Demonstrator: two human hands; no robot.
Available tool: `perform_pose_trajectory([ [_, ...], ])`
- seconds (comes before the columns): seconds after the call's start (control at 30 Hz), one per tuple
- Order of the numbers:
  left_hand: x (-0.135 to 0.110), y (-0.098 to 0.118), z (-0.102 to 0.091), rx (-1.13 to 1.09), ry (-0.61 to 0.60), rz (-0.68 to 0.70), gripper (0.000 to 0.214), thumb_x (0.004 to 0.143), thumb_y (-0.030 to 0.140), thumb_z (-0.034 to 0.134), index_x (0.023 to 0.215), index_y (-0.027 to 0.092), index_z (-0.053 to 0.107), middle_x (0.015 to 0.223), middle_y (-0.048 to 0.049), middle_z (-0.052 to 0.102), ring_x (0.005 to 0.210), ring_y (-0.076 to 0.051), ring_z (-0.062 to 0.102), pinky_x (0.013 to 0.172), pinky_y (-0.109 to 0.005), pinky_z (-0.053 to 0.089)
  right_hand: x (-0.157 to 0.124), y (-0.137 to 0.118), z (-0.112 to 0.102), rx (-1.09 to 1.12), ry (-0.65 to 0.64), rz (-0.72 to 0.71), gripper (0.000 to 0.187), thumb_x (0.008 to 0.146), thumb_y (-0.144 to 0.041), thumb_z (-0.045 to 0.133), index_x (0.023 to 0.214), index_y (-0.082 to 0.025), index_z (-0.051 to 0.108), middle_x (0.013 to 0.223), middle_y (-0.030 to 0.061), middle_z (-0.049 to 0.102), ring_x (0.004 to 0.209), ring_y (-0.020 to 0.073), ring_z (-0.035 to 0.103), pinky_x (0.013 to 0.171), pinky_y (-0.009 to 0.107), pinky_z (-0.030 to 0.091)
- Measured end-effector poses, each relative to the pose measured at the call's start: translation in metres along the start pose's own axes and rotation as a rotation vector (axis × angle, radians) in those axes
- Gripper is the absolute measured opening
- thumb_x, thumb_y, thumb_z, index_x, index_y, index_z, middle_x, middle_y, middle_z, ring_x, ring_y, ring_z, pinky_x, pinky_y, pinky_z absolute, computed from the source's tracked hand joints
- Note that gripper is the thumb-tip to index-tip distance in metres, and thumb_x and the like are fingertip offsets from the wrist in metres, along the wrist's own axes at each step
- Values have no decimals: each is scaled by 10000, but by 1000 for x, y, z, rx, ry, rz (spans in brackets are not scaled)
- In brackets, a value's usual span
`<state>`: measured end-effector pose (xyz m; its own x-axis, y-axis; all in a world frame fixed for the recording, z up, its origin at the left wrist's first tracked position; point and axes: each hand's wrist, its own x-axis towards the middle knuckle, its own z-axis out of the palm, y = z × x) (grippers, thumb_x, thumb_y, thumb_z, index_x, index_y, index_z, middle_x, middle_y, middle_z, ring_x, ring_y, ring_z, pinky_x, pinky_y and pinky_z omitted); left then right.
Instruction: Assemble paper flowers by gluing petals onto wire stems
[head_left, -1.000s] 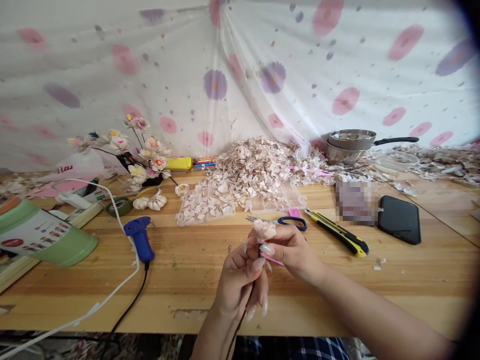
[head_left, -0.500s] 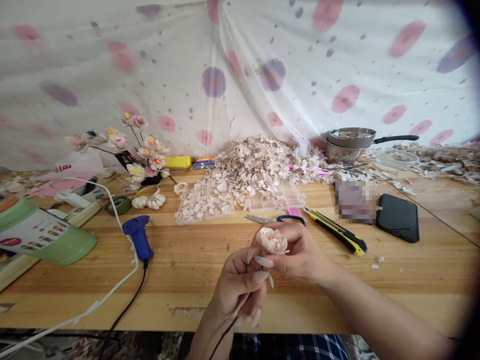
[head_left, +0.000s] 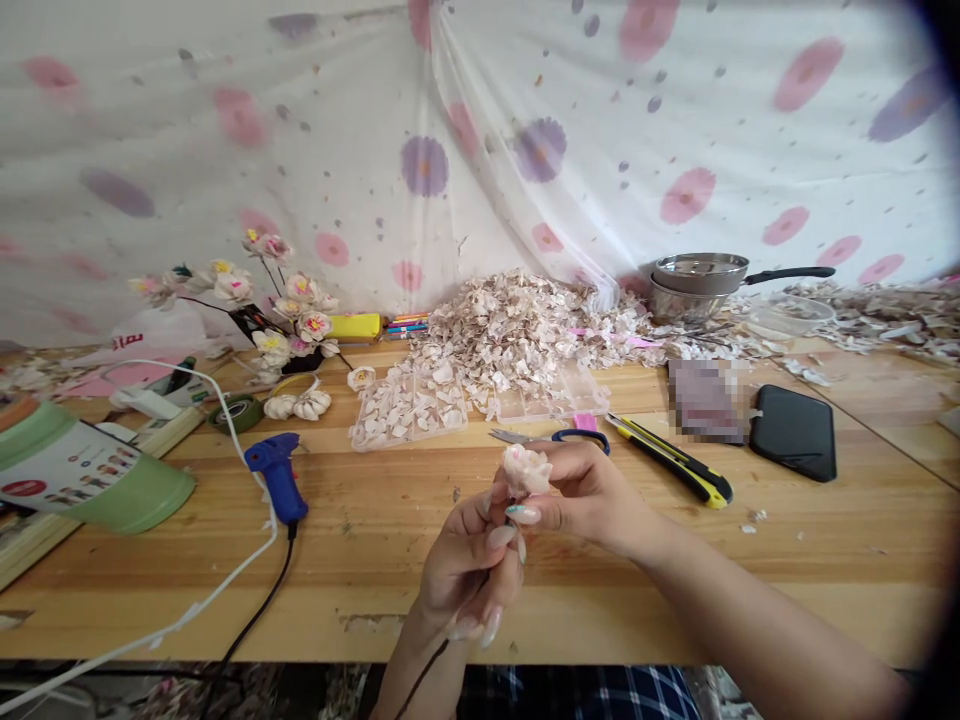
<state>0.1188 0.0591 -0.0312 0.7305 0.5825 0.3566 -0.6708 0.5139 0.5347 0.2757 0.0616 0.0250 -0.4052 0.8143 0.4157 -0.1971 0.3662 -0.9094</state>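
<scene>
A pale pink-white handmade flower (head_left: 526,470) on a thin dark stem (head_left: 421,680) is held up over the front of the table. My left hand (head_left: 471,565) is closed around the stem, just below the bloom. With fingers curled at the flower's base and back, my right hand (head_left: 581,495) pinches it from the right. The two hands nearly meet under the petals, and the upper stem is partly hidden between the fingers. Just behind them lie scissors (head_left: 581,437) with dark blue handles.
Behind the scissors, a clear divided tray (head_left: 409,432) holds petals beside a large petal heap (head_left: 517,330). A blue glue gun (head_left: 276,475) and green container (head_left: 127,480) stand left. A yellow-black utility knife (head_left: 675,462) and black phone-like object (head_left: 793,432) lie right.
The flower has shifted slightly left and up and turned, so its yellow centre shows less. Both hands moved with it, keeping their hold.
</scene>
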Motion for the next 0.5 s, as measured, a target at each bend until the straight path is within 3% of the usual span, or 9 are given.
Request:
perform_pose_trajectory([
  [0.3, 1, 1, 6, -67, -167, -140, 183, 870, 196, 560, 737, 96, 637, 436, -8, 614, 168, -23, 312, 211, -98, 223, -2, -9, 4, 23, -46, -74, 65, 730, -218, 749, 719, -155, 737, 708, 36, 643, 639, 119, 561, 587, 235, 452],
  [0.5, 1, -3, 3, -19, -93, -85, 139, 878, 183, 565, 873, 93, 670, 548, -43, 698, 175, -25, 332, 206, -98, 225, -3, -11, 3, -65, -8, -89, 98, 764, -228, 703, 703, -151, 704, 693, 42, 636, 659, 136, 565, 603, 255, 459],
])
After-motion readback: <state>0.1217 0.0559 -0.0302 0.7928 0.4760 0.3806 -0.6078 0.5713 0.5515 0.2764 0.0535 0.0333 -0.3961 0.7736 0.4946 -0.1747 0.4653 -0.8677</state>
